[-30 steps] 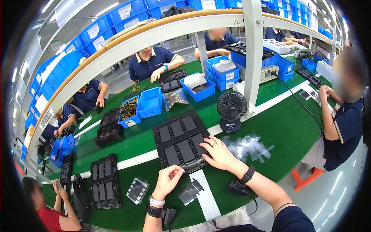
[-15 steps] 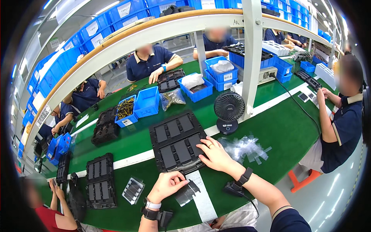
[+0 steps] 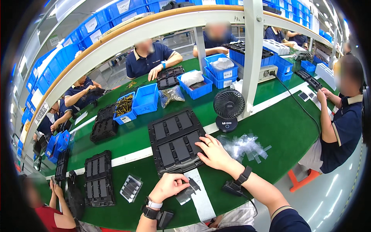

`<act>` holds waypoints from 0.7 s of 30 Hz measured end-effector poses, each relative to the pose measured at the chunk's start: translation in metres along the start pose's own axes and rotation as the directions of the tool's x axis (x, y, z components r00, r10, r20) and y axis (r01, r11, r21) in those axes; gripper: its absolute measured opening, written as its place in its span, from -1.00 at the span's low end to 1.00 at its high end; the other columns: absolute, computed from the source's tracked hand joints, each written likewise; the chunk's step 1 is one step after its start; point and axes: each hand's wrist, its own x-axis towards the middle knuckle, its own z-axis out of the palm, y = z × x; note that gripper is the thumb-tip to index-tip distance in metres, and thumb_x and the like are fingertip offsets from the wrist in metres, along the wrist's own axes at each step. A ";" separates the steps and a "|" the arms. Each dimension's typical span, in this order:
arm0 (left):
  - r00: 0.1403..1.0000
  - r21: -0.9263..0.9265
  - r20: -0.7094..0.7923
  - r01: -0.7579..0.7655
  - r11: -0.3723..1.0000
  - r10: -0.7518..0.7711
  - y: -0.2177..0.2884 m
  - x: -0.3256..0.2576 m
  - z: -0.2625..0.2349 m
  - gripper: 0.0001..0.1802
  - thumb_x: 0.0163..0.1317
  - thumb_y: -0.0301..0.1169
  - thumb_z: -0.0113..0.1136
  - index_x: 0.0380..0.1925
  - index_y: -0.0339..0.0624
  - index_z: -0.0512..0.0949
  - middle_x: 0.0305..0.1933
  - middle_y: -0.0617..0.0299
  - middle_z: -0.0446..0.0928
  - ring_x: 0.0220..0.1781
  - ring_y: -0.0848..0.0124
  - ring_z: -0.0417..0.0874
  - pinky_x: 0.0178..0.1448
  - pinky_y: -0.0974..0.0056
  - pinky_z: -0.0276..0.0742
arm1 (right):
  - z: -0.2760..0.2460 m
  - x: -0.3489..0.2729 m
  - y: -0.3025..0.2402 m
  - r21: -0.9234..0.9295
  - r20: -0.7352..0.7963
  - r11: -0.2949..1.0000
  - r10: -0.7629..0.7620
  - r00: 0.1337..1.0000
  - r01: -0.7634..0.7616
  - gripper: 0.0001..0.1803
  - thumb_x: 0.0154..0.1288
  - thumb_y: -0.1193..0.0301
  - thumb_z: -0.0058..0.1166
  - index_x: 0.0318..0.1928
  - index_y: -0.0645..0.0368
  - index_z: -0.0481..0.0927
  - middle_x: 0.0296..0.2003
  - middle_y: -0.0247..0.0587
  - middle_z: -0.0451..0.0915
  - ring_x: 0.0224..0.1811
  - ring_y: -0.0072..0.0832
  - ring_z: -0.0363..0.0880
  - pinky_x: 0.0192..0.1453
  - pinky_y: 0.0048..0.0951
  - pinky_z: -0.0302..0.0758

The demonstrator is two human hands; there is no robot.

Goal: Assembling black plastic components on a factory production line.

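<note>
On the green tabletop (image 3: pixel 297 127), close to its near edge, the right hand (image 3: pixel 213 152) lies flat and open, fingers spread and stretched forward, resting on the near right corner of a black compartment tray (image 3: pixel 174 140) whose slots hold flat dark rectangular parts; the fingertips touch the part in the nearest right slot, but nothing is gripped. The left hand (image 3: pixel 169 186) sits just nearer the edge, curled loosely with the fingers bent in, pinching a small clear plastic bag with a dark piece (image 3: pixel 187 191) that lies over a white strip (image 3: pixel 201 195) running toward the near edge; how firmly the fingers close on it cannot be told. Both wrists wear dark bands, and a small black device (image 3: pixel 233 188) lies on the tabletop under the right forearm. Right of the tray, a heap of empty clear bags (image 3: pixel 244 144) is scattered near a small black desk fan (image 3: pixel 228 108), which stands just beside a white post (image 3: pixel 253 58). Toward the left edge lie a second black tray (image 3: pixel 99 178) and a small clear holder of dark parts (image 3: pixel 131 188). Farther back stand blue bins (image 3: pixel 145 98), and other people sit along the far and right sides.
</note>
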 end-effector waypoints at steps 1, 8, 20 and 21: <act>1.000 -0.037 0.014 0.023 0.999 -0.023 0.003 0.001 0.000 -0.86 0.01 -0.46 0.29 -0.42 -0.28 0.60 -0.73 0.34 0.47 -0.76 0.69 0.40 -0.66 0.56 0.28 | 0.000 0.001 0.001 0.010 -0.003 1.000 -0.004 1.000 0.004 -0.55 0.20 0.24 -0.04 0.08 0.14 0.36 0.14 0.01 0.27 0.30 -0.06 0.08 0.26 0.08 0.12; 0.999 -0.007 0.028 -0.035 0.999 0.035 0.003 0.001 0.003 -0.80 0.03 -0.50 0.27 -0.30 -0.27 0.59 -0.68 0.37 0.47 -0.70 0.70 0.42 -0.64 0.56 0.29 | 0.004 0.001 -0.001 -0.009 0.014 1.000 -0.022 1.000 0.022 -0.56 0.20 0.25 -0.03 0.08 0.12 0.36 0.15 0.00 0.27 0.29 -0.04 0.08 0.28 -0.07 0.12; 0.550 -0.126 -0.818 -0.460 0.879 0.171 0.078 -0.033 -0.066 -0.10 0.15 -0.63 -0.05 0.34 -0.02 -0.37 -0.73 0.41 0.28 -0.81 0.68 0.17 -0.78 0.57 0.07 | 0.005 0.000 0.004 0.021 -0.025 1.000 -0.011 1.000 0.011 -0.54 0.19 0.25 -0.03 0.07 0.15 0.36 0.14 -0.02 0.27 0.29 -0.09 0.09 0.25 0.05 0.13; 0.550 -0.120 -0.814 -0.474 0.872 0.187 0.081 -0.032 -0.066 -0.10 0.15 -0.62 -0.04 0.34 -0.02 -0.36 -0.73 0.40 0.29 -0.80 0.68 0.19 -0.76 0.58 0.09 | 0.003 0.001 0.006 0.022 -0.027 1.000 -0.016 1.000 0.016 -0.54 0.19 0.25 -0.03 0.07 0.15 0.36 0.14 -0.02 0.27 0.29 -0.09 0.09 0.25 0.05 0.13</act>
